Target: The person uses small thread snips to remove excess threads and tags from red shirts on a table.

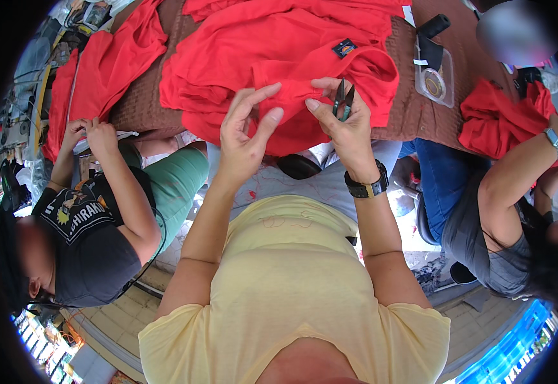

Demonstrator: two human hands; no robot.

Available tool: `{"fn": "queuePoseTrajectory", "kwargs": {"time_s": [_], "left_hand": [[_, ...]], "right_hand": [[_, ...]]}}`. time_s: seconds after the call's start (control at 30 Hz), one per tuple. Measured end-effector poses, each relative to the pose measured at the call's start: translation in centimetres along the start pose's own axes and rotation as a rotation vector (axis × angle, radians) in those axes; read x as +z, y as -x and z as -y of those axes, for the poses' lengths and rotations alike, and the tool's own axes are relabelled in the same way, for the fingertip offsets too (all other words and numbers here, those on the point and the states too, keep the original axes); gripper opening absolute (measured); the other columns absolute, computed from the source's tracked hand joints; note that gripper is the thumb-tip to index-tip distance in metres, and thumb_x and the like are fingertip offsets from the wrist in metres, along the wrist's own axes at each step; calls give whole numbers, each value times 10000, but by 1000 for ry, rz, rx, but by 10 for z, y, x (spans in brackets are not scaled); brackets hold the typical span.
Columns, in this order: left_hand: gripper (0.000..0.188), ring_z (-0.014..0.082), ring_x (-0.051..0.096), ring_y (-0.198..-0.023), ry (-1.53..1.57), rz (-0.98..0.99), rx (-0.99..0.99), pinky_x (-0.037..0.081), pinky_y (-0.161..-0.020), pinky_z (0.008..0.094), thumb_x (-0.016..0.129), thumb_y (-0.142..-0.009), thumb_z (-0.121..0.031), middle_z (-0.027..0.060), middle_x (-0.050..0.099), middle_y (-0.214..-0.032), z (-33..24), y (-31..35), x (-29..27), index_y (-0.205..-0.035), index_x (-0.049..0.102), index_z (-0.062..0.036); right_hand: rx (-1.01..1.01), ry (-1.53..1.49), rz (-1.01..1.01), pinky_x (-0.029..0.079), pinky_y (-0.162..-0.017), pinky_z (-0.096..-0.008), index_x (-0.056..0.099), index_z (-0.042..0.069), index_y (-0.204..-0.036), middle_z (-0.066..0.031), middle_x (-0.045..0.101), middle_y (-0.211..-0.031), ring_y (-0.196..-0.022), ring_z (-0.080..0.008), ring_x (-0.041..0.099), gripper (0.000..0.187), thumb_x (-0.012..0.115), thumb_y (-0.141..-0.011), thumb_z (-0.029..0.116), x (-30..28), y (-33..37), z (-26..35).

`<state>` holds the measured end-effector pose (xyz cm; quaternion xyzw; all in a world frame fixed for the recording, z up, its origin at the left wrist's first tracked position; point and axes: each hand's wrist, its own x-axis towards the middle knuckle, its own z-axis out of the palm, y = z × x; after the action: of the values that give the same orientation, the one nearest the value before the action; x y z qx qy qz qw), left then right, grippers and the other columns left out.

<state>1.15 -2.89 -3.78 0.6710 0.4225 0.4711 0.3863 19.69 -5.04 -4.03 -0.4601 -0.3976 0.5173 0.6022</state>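
A red garment with a small dark label lies heaped on the table in front of me, its near part hanging over the edge toward my lap. My left hand is raised at this near part, thumb and index finger spread apart with nothing visible between them. In my right hand are small thread snips, dark blades pointing up and a bit of green showing at the handle. The thumb and index finger of that hand are at a gathered fold of the red cloth; whether they pinch it I cannot tell.
The table has a brown textured cover. A clear plastic box with a tape roll stands at the right, beside a black cylindrical object. Co-workers sit on both sides, handling red garments at left and a red cloth at right.
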Motion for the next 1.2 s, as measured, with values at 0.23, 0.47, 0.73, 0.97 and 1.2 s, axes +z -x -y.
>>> {"fn": "queuePoseTrajectory", "kwargs": {"time_s": [0.23, 0.47, 0.73, 0.97, 1.2], "left_hand": [[198, 229, 563, -854, -442, -45, 333, 462, -781, 328, 732, -845, -24, 94, 597, -933, -28, -25, 0, -1041, 752, -39], [94, 191, 606, -804, -321, 103, 139, 479, -705, 309, 739, -830, 0, 78, 649, -868, -13, -25, 15, -915, 699, 1], [85, 84, 630, -818, 322, 25, -236, 504, -706, 230, 672, -960, -62, 27, 670, -896, 12, -9, 29, -949, 638, 15], [80, 91, 590, -865, 504, 84, -391, 498, -765, 245, 619, -1000, -96, 35, 629, -946, 6, -9, 27, -975, 609, -20], [135, 115, 561, -828, 464, 400, -346, 468, -725, 283, 668, -962, -115, 52, 616, -933, -11, -1, 0, -935, 597, -3]], "right_hand": [[-110, 99, 28, 323, -570, -168, 628, 24, -1165, 43, 568, -999, -620, 36, 378, 261, 655, -916, -48, -3, 3, -4], [-75, 117, 3, 335, -589, -166, 634, 32, -1155, 42, 585, -1021, -647, 35, 387, 256, 674, -909, -27, -4, 6, -8], [-16, 46, -7, 371, -645, -158, 642, 40, -1146, 34, 610, -1055, -693, 32, 422, 255, 689, -902, -18, -9, 8, -11], [-15, 68, -26, 366, -618, -162, 639, 35, -1142, 29, 610, -1041, -674, 33, 415, 248, 682, -904, -25, -10, 8, -14], [2, 114, -49, 346, -574, -174, 639, 32, -1143, 27, 600, -1029, -647, 31, 411, 249, 676, -903, -22, -14, 12, -9]]}}
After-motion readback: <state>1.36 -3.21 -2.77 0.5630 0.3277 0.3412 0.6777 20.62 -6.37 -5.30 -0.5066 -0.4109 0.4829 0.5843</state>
